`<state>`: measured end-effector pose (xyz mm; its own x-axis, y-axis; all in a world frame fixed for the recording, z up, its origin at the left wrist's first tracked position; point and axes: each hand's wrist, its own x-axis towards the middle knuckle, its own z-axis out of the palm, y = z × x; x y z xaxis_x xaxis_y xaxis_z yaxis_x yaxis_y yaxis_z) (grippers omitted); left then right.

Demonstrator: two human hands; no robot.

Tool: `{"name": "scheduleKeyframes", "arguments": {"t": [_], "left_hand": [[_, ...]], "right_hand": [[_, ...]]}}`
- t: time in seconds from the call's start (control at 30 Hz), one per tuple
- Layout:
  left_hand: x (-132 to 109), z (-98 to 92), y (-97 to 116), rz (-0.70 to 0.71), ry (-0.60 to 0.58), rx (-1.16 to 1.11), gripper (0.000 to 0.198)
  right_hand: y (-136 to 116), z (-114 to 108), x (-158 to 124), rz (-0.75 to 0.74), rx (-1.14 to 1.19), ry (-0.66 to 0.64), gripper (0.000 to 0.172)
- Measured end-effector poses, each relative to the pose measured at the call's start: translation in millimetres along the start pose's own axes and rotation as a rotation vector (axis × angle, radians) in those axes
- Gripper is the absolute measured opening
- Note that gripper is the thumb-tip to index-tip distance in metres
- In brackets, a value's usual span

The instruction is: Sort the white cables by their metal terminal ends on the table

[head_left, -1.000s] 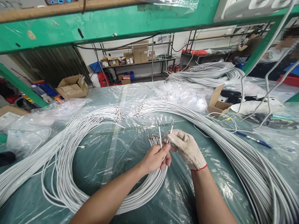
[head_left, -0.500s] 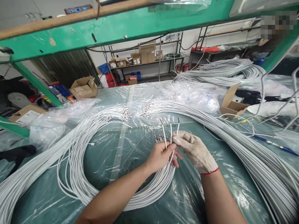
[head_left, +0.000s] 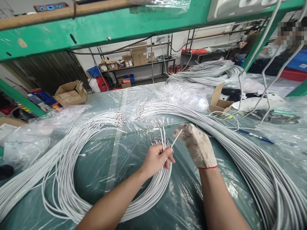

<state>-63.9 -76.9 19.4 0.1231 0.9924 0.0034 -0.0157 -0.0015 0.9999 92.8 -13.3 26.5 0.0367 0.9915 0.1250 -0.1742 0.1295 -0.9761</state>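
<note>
My bare left hand [head_left: 158,158] is closed on a few white cables [head_left: 163,135], whose dark-tipped ends stick up above my fingers. Just to its right, my right hand [head_left: 198,142], in a knitted glove with a red cuff, pinches the tip of one white cable [head_left: 177,138] that slants out of the left hand. Under and behind my left hand lies a looped bundle of white cables [head_left: 148,195], with its metal-tipped ends [head_left: 158,140] gathered just above the fingers. The fingertips of the glove partly hide the cable's end.
A thick cable bundle [head_left: 227,147] curves down the right side; another [head_left: 48,153] runs along the left. Plastic film covers the green table [head_left: 100,159]. A blue pen [head_left: 256,135] and an opened carton [head_left: 219,102] lie at right. A green beam [head_left: 96,35] crosses above.
My right hand has moved a little away from the left, bending one cable over to the right. The view has shifted, so the surroundings appear further left.
</note>
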Motion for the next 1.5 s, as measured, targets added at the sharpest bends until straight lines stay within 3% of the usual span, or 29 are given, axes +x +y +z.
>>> {"name": "scheduleKeyframes", "arguments": {"t": [0.33,0.5,0.7,1.0,1.5], "left_hand": [[1.9,3.2,-3.1,-0.028,-0.045,0.059,0.035],[4.2,2.0,-6.2,-0.018,-0.040,0.053,0.040],[3.5,4.2,-7.1,-0.032,-0.101,0.041,0.041],[1.1,1.9,-4.2,-0.036,-0.172,0.011,0.051],[4.3,2.2,-5.6,-0.037,-0.135,0.073,0.051]], "right_hand": [[-9.3,-3.4,-0.1,-0.011,0.299,-0.077,0.032],[-10.7,-6.3,-3.2,0.095,0.200,-0.081,0.039],[-4.0,9.1,-8.7,0.050,0.084,-0.269,0.039],[-7.3,12.5,-12.5,-0.056,-0.032,-0.219,0.035],[0.0,17.0,-14.1,0.063,0.053,-0.271,0.036]]}}
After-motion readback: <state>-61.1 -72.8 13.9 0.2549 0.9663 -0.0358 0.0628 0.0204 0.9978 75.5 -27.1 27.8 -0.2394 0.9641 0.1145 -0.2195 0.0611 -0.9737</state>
